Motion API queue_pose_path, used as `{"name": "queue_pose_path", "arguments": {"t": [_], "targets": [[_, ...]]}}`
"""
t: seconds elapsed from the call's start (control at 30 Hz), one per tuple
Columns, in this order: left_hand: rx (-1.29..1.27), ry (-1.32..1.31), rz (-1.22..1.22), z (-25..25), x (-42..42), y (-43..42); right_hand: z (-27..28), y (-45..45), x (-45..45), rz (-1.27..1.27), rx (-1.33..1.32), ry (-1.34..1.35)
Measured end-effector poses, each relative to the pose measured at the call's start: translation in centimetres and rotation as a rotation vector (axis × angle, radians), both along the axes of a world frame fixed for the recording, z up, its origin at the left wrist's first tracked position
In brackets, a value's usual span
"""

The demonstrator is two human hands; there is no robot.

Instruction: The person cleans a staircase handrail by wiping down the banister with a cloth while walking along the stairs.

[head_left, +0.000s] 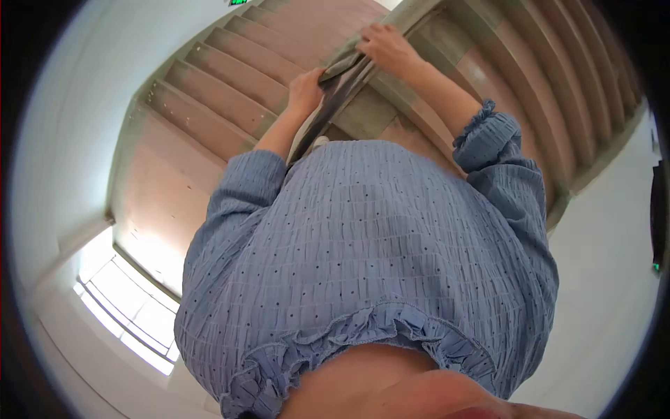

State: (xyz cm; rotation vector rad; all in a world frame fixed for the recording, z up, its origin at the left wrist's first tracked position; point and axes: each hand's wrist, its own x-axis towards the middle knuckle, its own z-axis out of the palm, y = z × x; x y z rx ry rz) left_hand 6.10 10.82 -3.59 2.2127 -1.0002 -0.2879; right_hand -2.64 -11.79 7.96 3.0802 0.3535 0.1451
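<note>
My left hand [305, 93] is closed at the near end of a grey-green piece [340, 65] that looks like folded cloth. Farther up, my right hand [389, 49] has its fingers curled over the piece's other end. The piece lies along the dark stair handrail [322, 120], which slopes up and to the right between the two flights. My fingertips are partly hidden, so how tightly each hand grips is unclear. Blue sleeves are pushed up on both forearms.
Pinkish stairs with green-grey edges [216, 98] are on the left, and another flight [530, 77] is on the right. A bright barred window [132, 314] sits at lower left. White walls [63, 140] flank the stairwell. My blue blouse [377, 237] fills the middle.
</note>
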Motion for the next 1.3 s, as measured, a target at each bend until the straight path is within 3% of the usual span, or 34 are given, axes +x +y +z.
{"name": "queue_pose_path", "arguments": {"t": [0.13,0.2,0.23,0.3,0.33,0.37,0.4,0.43,0.47,0.57,0.6,0.63,0.77,0.83,0.9,0.97,1.1,1.17,1.23,1.27,1.3], "targets": [[-0.169,0.093,-0.004,-2.4,3.5,-3.7,-0.6,-2.4,5.9,-0.161,-0.133,-0.001],[-0.173,0.586,0.001,-5.1,5.8,-4.7,-0.9,-1.6,7.1,-0.211,-0.184,0.036],[-0.183,0.592,0.016,-6.2,6.4,-3.9,-1.4,-0.8,7.4,-0.207,-0.147,0.074],[-0.15,0.899,-0.012,-8.5,7.5,-0.5,-3.5,1.3,7.9,-0.187,-0.117,0.119],[-0.098,0.735,-0.044,-8.7,7.8,2.0,-5.5,2.7,8.1,-0.149,-0.03,0.171],[-0.109,0.742,-0.03,-8.8,8.0,4.5,-7.4,3.9,8.4,-0.111,0.057,0.224],[-0.01,0.928,0.013,-7.5,8.3,6.8,-5.4,7.1,9.0,-0.156,-0.004,0.404],[0.09,1.112,0.056,-8.0,9.0,9.0,-5.6,8.3,9.5,-0.149,-0.012,0.408],[0.144,1.204,-0.064,-9.4,10.5,10.2,-5.7,9.4,10.0,-0.159,-0.007,0.412],[0.259,1.106,0.028,-5.3,10.0,9.6,-4.7,10.9,11.7,-0.229,-0.003,0.438],[0.049,1.093,0.09,-7.9,9.8,8.9,-3.6,11.2,12.2,-0.31,-0.041,0.478],[0.04,1.098,0.094,-7.4,9.9,8.5,-3.3,11.1,12.5,-0.392,-0.08,0.516],[0.084,1.184,-0.01,-6.1,11.8,8.8,-9.4,8.0,14.5,-0.319,-0.199,0.277],[0.106,1.252,-0.076,-7.8,13.1,9.4,-10.1,8.4,15.9,-0.248,-0.154,0.535],[0.164,1.492,-0.162,-10.7,14.4,11.3,-10.8,11.1,17.2,-0.27,-0.1,0.59],[0.154,1.498,-0.189,-10.2,15.8,14.7,-11.5,13.2,18.6,-0.203,0.017,0.623],[0.151,1.419,-0.133,-12.0,17.8,14.2,-4.7,16.8,18.1,-0.328,0.162,0.479],[0.106,1.423,-0.13,-13.3,17.0,10.0,-0.4,16.5,19.0,-0.564,-0.014,0.811],[-0.134,1.297,0.037,-7.9,14.0,7.6,-0.6,14.3,17.6,-0.487,-0.109,0.732],[-0.12,1.294,0.032,-6.3,13.1,7.2,-0.9,12.8,16.6,-0.403,-0.215,0.653],[-0.096,1.065,0.061,-4.9,12.4,6.7,-1.2,11.3,15.4,-0.319,-0.32,0.571]]}}
